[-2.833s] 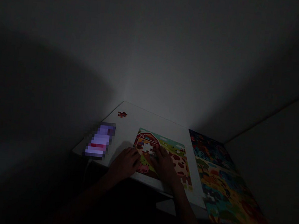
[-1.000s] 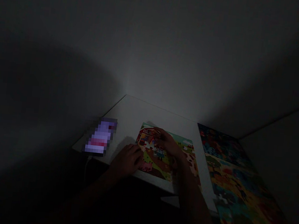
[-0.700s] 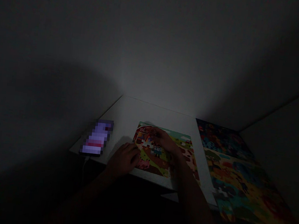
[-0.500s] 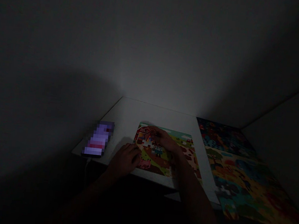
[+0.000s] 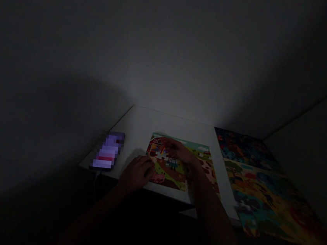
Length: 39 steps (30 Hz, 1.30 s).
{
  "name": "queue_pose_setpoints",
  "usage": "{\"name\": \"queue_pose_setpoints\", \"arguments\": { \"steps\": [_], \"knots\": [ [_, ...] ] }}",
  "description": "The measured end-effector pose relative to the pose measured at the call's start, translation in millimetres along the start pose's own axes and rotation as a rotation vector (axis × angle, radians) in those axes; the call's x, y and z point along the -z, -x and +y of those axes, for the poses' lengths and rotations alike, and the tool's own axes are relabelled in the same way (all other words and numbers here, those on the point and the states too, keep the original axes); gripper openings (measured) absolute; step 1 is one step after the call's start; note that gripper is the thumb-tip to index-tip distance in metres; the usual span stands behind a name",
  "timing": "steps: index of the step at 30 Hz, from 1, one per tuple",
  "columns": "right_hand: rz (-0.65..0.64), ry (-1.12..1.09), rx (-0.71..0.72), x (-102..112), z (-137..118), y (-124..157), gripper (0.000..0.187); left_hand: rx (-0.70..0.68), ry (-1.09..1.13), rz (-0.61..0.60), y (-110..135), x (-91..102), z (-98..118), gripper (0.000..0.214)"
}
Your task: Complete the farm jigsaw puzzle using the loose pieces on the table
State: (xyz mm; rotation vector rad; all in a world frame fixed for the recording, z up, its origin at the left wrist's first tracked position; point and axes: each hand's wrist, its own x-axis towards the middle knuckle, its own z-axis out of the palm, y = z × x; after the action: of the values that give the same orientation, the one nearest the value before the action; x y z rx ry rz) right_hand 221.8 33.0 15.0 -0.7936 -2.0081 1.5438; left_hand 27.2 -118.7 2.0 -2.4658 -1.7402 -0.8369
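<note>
A colourful jigsaw puzzle [image 5: 172,180] with a farm scene lies on the white tabletop, showing a barn, a pink pig and a cow. My right hand [image 5: 182,151] reaches over its upper middle, fingers bent down onto a puzzle piece that they mostly cover. Beside these fingertips a small white gap [image 5: 160,153] shows in the picture. At the puzzle's left edge rests my left hand [image 5: 137,172], its fingers loosely curved and apart from the thumb, with no object seen in it. Dim light hides fine detail of both hands.
A lit phone [image 5: 107,151], blurred into blocks, lies to the left with a cable [image 5: 96,179] below it. On the right are a dark picture puzzle [image 5: 245,148] and an animal-scene puzzle [image 5: 277,204]. A wall [image 5: 175,69] rises behind the tabletop [image 5: 143,122].
The white gap beside my right fingertips looks smaller. My right fingers have shifted slightly, while my left hand stays at the puzzle's left edge. The view has moved a little.
</note>
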Motion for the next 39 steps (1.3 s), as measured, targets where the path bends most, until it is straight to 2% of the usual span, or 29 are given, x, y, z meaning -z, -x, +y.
{"name": "queue_pose_setpoints", "arguments": {
  "steps": [11,14,18,22,25,28,31,33,35,37,39],
  "knots": [
    [-0.006,-0.051,-0.021,-3.5,0.4,-0.9,0.044,0.008,0.005,-0.021,-0.4,1.7,1.4,0.018],
    [0.069,-0.139,-0.03,-5.5,2.2,-2.6,0.039,0.001,0.004,-0.013,0.1,1.2,0.7,0.018],
    [0.166,-0.208,-0.1,-7.5,1.6,-3.0,0.041,-0.007,-0.006,0.002,1.3,0.0,-0.9,0.016],
    [0.087,-0.196,-0.074,-8.3,-2.3,-2.6,0.041,-0.019,0.003,0.01,1.3,-1.0,-1.5,0.016],
    [0.116,-0.178,-0.063,-8.8,-3.2,-2.8,0.031,-0.015,0.009,0.013,1.1,-1.7,-1.2,0.015],
    [0.147,-0.23,-0.052,-9.1,-3.7,-1.9,0.039,-0.009,-0.004,0.012,1.2,-1.7,-0.8,0.015],
    [0.068,-0.281,-0.061,-9.4,-5.4,-0.4,0.051,-0.015,-0.01,0.016,0.9,-0.7,-0.4,0.016],
    [0.053,-0.26,-0.069,-9.6,-5.6,-0.2,0.042,-0.023,-0.007,0.015,0.6,0.1,-0.2,0.016],
    [0.095,-0.223,-0.047,-9.8,-4.0,-0.9,0.03,-0.027,-0.006,0.02,0.3,0.3,0.0,0.016],
    [0.137,-0.19,-0.02,-9.8,-1.1,-1.9,0.029,-0.024,-0.002,0.033,0.2,-0.1,0.0,0.016],
    [0.123,-0.177,-0.016,-9.1,2.3,-2.7,0.031,-0.022,0.003,0.041,0.2,-0.9,-0.4,0.015]
  ]
}}
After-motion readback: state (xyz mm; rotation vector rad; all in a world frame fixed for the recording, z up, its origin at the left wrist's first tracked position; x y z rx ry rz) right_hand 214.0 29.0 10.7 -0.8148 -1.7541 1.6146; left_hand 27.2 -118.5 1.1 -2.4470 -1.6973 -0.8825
